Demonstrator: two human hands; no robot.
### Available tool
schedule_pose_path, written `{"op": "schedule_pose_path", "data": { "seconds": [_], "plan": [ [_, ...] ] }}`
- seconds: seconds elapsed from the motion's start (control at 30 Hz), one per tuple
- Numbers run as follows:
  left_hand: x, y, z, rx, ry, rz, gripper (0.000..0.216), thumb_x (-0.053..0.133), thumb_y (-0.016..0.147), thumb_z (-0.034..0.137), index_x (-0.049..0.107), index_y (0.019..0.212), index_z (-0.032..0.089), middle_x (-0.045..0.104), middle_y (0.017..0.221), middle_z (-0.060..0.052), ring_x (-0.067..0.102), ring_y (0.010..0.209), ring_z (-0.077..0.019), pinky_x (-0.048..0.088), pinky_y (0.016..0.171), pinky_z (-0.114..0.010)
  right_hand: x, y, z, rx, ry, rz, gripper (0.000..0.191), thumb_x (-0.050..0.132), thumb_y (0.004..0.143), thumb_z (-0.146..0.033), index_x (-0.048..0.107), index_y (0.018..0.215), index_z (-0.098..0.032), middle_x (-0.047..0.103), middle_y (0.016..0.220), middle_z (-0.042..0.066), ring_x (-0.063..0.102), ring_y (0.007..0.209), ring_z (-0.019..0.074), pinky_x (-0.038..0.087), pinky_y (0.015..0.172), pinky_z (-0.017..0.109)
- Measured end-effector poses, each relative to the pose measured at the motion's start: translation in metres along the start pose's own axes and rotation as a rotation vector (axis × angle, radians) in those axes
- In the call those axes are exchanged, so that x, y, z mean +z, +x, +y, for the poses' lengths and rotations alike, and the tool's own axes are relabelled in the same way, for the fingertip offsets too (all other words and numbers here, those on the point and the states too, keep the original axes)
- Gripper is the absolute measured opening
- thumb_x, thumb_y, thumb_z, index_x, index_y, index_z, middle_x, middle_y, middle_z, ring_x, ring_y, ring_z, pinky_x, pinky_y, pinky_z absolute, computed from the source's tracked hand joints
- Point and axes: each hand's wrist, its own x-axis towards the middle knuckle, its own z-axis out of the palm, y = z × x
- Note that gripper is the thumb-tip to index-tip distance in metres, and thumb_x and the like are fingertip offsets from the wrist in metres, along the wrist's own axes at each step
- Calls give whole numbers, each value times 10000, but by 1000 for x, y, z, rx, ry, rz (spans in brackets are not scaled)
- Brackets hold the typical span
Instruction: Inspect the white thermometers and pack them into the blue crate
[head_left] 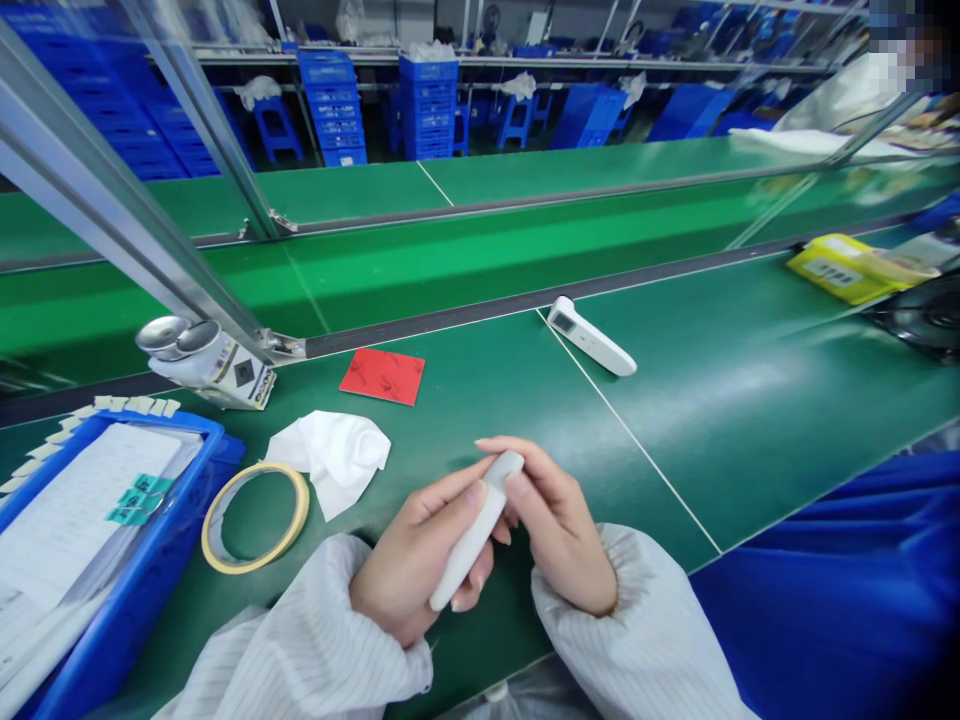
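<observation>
A white, elongated infrared thermometer point(471, 540) with a greyish head lies slanted between both my hands, above the green bench. My left hand point(405, 575) wraps round its body, thumb along the upper side. At the head end, my right hand point(562, 525) closes its thumb and fingers on the thermometer. Its underside is hidden by my fingers. A similar white thermometer point(592, 340), with a small dark display, rests on the bench further back. Left of my hands are a crumpled white cloth point(341, 455), a red card point(382, 376) and a roll of yellowish tape point(300, 515).
A blue bin point(199, 505) holding papers stands at the left, with metal-topped cans point(199, 345) behind it. A metal post point(127, 200) slants up at left. Far right are a yellow bin point(847, 270) and another person's white sleeve point(832, 95).
</observation>
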Motion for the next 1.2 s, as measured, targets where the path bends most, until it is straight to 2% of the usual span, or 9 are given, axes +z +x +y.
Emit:
{"op": "schedule_pose_path", "data": {
  "seconds": [0.1, 0.2, 0.33, 0.53, 0.63, 0.73, 0.9, 1.1, 1.2],
  "plan": [
    [-1, 0, 1, -20, -33, -78, 401, 497, 941, 385, 583, 1255, 149, 583, 777, -49, 437, 415, -47, 297, 306, -129, -5, 4, -1, 36, -33, 85, 391, 415, 968, -460, 694, 966, -186, 449, 492, -52, 414, 437, 82, 346, 439, 212],
    [-2, 0, 0, -24, 3, -125, 405, 506, 936, 390, 579, 1235, 127, 614, 783, -62, 480, 401, -55, 335, 309, -131, -9, 6, -5, 69, -61, 102, 374, 499, 926, -471, 717, 889, -171, 425, 457, -62, 387, 411, 73, 327, 413, 202],
    [0, 0, -3, -14, 49, -150, 442, 465, 951, 412, 524, 1272, 115, 674, 851, -121, 620, 512, -136, 420, 349, -161, -10, 5, -12, 75, -73, 169, 323, 570, 893, -438, 723, 798, -171, 398, 427, -71, 356, 397, 63, 287, 386, 191],
    [5, -3, 0, 41, 28, -143, 383, 390, 980, 357, 561, 1180, 78, 694, 958, -173, 646, 581, -146, 463, 415, -180, -13, 1, -18, 33, -16, 128, 326, 540, 911, -444, 741, 901, -188, 471, 482, -51, 362, 433, 66, 288, 406, 194],
    [9, -5, 3, -15, -18, -113, 389, 344, 990, 343, 562, 1145, 61, 699, 833, -154, 613, 515, -142, 452, 407, -191, -13, 2, -17, 67, 65, 84, 295, 609, 866, -445, 733, 932, -186, 532, 528, -35, 400, 453, 75, 307, 420, 202],
    [12, -5, 5, -67, -52, -94, 410, 294, 999, 346, 562, 1085, 47, 660, 637, -119, 559, 446, -142, 429, 401, -199, -10, 4, -14, 158, 267, 46, 310, 640, 836, -460, 728, 967, -193, 509, 511, -48, 384, 442, 74, 299, 424, 200],
    [11, -4, 2, -64, -98, -105, 414, 294, 999, 354, 582, 1018, 57, 642, 603, -112, 539, 438, -141, 416, 400, -201, -5, 3, -7, 313, 527, 11, 365, 722, 740, -471, 703, 978, -195, 496, 483, -64, 361, 424, 62, 315, 444, 186],
    [5, -3, -5, -9, -139, -207, 419, 326, 996, 357, 505, 1297, 127, 689, 987, -165, 635, 571, -154, 464, 406, -204, -9, 12, 6, 367, 536, 97, 413, 703, 703, -585, 615, 865, -216, 476, 472, -74, 323, 365, 65, 261, 351, 177],
    [4, -3, -5, -12, -123, -247, 433, 330, 993, 396, 523, 1273, 129, 673, 1060, -181, 637, 574, -149, 458, 397, -200, -10, 17, 4, 377, 512, 136, 373, 701, 725, -545, 623, 846, -201, 414, 440, -87, 280, 351, 55, 185, 318, 162]
  ]
}}
